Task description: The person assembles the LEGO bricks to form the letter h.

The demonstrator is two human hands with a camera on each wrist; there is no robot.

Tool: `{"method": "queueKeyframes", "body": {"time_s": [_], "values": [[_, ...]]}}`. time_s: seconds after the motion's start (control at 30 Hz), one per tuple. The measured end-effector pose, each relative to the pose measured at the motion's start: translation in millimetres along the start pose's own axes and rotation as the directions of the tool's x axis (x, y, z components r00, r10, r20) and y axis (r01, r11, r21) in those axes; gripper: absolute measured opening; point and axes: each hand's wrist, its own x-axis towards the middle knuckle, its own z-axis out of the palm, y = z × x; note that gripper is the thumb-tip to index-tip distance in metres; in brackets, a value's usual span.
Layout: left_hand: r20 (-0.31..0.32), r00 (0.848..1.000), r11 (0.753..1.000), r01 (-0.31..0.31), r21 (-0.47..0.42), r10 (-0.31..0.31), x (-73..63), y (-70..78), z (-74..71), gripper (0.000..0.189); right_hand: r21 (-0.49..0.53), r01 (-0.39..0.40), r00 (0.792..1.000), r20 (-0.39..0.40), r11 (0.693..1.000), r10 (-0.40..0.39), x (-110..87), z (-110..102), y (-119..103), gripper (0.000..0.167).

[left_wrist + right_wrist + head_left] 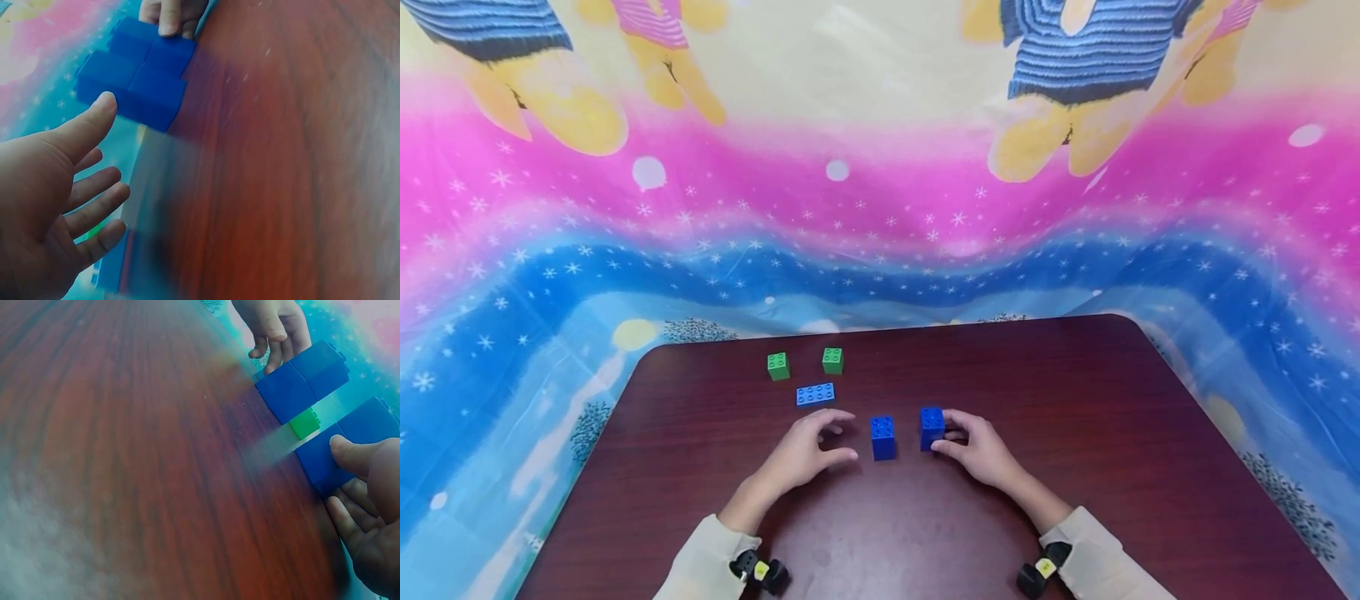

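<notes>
Just below the frame's centre, your right hand [979,450] pinches the right blue stack [931,428]; your left hand [806,451], fingers parted and empty, is beside the left blue stack [883,439]. Unsupported, that one could topple if bumped sideways.

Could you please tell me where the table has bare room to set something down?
The widest bare patch of the table lies between the right hand and the table's right edge. Another lies between the sleeves. It is crowded around the left hand, with two blue brick stacks to its right and the light-blue brick and two green bricks beyond.
</notes>
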Motion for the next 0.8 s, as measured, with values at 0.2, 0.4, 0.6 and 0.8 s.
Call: {"method": "queueKeyframes", "body": {"time_s": [0.2,0.4,0.6,0.8], "values": [[-0.093,0.995,1.000,0.022,0.009,-0.021,-4.3,-7.0,-18.6,0.053,-0.015,0.010,1.000,-0.013,1.000,-0.010,-0.3,1,0,0.043],[-0.166,0.986,1.000,0.006,0.018,-0.003,-8.9,-18.0,-39.3,0.052,-0.010,-0.004,1.000,-0.015,1.000,0.004,0.6,2,1,0.041],[-0.220,0.975,1.000,0.031,0.002,-0.030,-13.2,-29.6,-56.1,0.052,-0.015,-0.011,1.000,-0.011,1.000,0.011,-0.1,2,1,0.042],[-0.261,0.963,0.998,0.063,-0.002,-0.062,-13.7,-43.6,-65.0,0.052,-0.017,-0.008,1.000,-0.018,1.000,0.008,-0.6,1,0,0.042]]}}
